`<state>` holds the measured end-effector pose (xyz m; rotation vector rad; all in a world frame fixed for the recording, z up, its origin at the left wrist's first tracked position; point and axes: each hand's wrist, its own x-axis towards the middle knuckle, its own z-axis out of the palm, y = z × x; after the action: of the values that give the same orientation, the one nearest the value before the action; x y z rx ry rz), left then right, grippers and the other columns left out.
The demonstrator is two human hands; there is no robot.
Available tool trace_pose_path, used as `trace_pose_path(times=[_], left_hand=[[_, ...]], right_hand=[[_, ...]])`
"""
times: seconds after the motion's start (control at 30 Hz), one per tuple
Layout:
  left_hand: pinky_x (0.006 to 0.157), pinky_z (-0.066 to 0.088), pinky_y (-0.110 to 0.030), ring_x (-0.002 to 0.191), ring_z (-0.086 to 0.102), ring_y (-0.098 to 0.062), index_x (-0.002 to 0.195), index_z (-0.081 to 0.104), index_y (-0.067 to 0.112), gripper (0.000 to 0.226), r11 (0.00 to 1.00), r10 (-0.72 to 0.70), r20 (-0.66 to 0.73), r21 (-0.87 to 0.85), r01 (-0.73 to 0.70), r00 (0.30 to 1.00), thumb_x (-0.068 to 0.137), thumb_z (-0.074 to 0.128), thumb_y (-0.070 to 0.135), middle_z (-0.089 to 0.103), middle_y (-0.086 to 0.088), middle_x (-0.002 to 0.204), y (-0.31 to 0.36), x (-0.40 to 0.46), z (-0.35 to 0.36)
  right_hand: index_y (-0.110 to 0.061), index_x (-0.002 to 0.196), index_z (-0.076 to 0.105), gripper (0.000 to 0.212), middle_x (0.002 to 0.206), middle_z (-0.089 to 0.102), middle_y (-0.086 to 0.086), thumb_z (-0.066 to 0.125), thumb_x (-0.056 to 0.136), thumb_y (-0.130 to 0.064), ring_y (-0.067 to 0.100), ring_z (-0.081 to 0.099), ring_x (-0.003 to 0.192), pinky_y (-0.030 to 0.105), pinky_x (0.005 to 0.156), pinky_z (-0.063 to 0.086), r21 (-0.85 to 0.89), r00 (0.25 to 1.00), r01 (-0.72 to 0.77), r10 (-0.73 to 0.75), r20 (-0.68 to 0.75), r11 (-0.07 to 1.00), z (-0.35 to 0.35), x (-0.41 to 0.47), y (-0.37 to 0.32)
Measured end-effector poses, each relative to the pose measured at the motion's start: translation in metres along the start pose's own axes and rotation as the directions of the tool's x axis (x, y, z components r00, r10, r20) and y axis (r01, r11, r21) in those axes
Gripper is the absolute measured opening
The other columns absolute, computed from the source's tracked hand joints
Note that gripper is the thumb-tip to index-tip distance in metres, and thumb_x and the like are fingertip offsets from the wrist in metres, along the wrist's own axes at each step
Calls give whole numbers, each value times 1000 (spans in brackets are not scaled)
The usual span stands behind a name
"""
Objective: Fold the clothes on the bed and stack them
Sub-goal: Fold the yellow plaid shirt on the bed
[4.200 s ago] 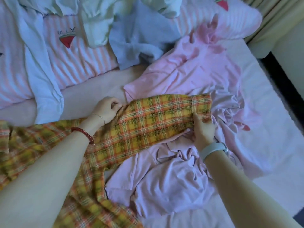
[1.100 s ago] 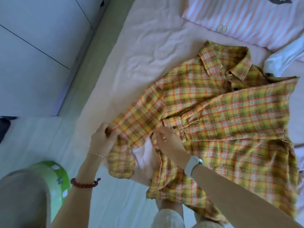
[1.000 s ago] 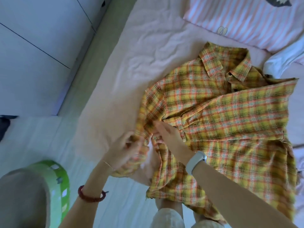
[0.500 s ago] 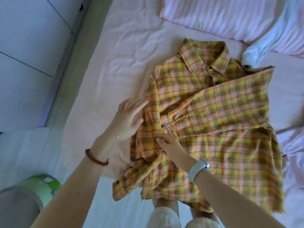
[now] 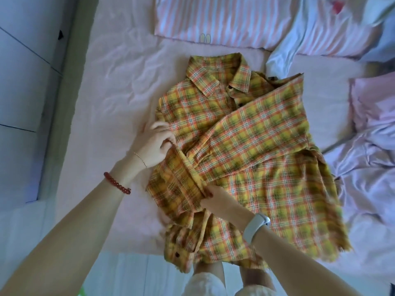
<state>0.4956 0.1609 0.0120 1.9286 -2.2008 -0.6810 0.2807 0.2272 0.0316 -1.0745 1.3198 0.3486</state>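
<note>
Pink bed, plaid shirt half folded

Pink bed [image 5: 119, 86] carries all. Striped pillows [image 5: 213, 20] along the far edge; lilac clothes [image 5: 374, 150] bunched at right. Yellow-orange plaid shirt [image 5: 267, 167] lies flat mid-bed, collar away, one sleeve laid across its front, hem hanging over the near edge. Left hand [image 5: 155, 144] curled, pinching the folded left side of the shirt. Right hand [image 5: 215, 199] pinches the same fold lower down.
</note>
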Motion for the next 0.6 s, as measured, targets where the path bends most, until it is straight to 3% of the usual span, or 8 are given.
trace_pose_path(times=[0.07,0.13,0.2,0.3,0.4,0.5,0.6], left_hand=[[106,13,-40,118,40,-18,88,69,9,15,1000,-4,-105,-28,2,994,85,55,12,67,-6,103,1,-1,-7],[102,21,-44,107,38,-17,82,70,7,22,1000,-17,-168,-10,15,986,78,50,15,68,-8,92,0,-6,-12],[99,27,-47,104,42,-22,80,69,7,21,1000,-30,-167,6,31,985,76,51,14,68,-9,89,4,-6,-15],[92,32,-44,98,50,-34,83,68,7,11,998,-59,-230,-9,58,971,80,58,3,69,-9,89,13,0,-19],[88,32,-40,95,50,-35,84,68,6,11,988,-154,-304,-70,139,940,82,58,3,69,-9,91,20,10,-24],[91,32,-41,100,49,-35,88,68,6,10,979,-206,-283,-61,197,937,86,58,7,68,-10,96,31,25,-20],[100,28,-42,107,47,-33,89,68,10,13,982,-183,-194,4,188,964,88,55,15,67,-7,99,42,41,-8]], right_hand=[[-16,95,51,6,65,41,1,47,90,-13,11,32,48,22,42,26,-2,1000,-4,4,-30,1000,-6,-1,4],[-27,72,39,22,63,40,-1,46,92,-19,11,32,48,24,44,28,-36,996,8,-11,-92,999,-8,-5,8],[-31,69,30,30,62,40,-3,42,93,-18,10,32,47,23,43,28,-33,991,15,-19,-131,999,-9,-10,12],[-22,92,46,17,66,44,-1,33,96,-11,10,34,47,19,39,30,58,984,52,-42,-174,997,-18,-26,9],[-16,110,47,19,72,51,4,31,99,-16,19,46,60,31,51,45,194,947,131,-65,-313,972,-45,-39,6],[-21,115,43,19,74,58,2,43,98,-30,18,48,58,29,51,39,34,924,153,-131,-359,988,-88,-48,17],[-15,113,47,21,70,56,1,44,95,-27,16,44,51,26,45,34,-297,956,-43,-47,-288,954,-125,-50,37]])
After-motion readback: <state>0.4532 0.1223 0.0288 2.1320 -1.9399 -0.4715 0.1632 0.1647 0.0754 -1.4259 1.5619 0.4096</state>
